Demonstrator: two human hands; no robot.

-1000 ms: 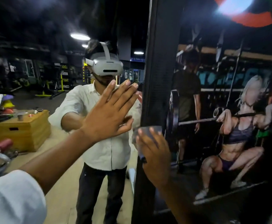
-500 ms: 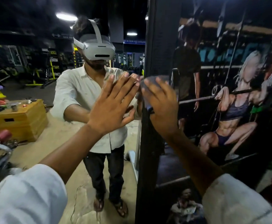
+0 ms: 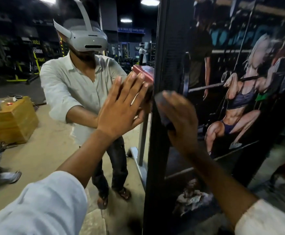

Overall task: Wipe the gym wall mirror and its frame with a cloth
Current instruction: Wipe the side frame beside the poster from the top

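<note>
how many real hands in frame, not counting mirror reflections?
2. The left hand lies flat on the mirror; the right hand presses the cloth against the black frame. None seem hidden.

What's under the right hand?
The right hand presses a dark cloth on the frame. Only the cloth's left edge shows; the hand covers the rest.

Dim hall, this was! High above the fingers of the left hand (image 3: pixel 119 114), round ceiling lamps (image 3: pixel 149 1) burned out white in the mirror (image 3: pixel 36 141). The right hand (image 3: pixel 180 119) smeared with motion blur, fingers included; beyond them the poster (image 3: pixel 240 102) sat murky. Below the fingers the frame (image 3: pixel 155 167) bowed, the sleeve (image 3: pixel 36 209) soft.
</note>
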